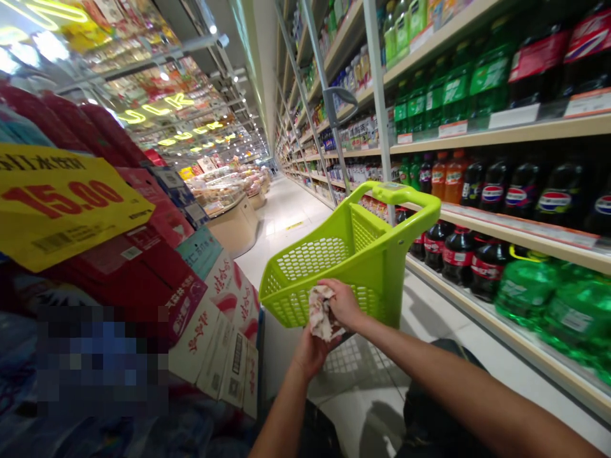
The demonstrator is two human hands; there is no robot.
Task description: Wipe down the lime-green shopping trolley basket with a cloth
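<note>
A crumpled whitish cloth (321,313) with brownish marks is bunched between my two hands, in front of the side of a lime-green shopping cart (389,273). My right hand (344,305) has its fingers curled over the cloth from the right. Below, my left hand (312,351) closes around the lower part of the cloth, its fingers partly hidden. A dark edge shows under the hands, and I cannot make out what it belongs to. The cart's basket has perforated walls and a thick handle at the upper right.
Shelves of soft drink bottles (520,191) line the right side. Stacked drink cartons (214,343) and a yellow price sign (67,203) stand close on the left. A pale tiled aisle (286,219) runs ahead past display bins (229,219).
</note>
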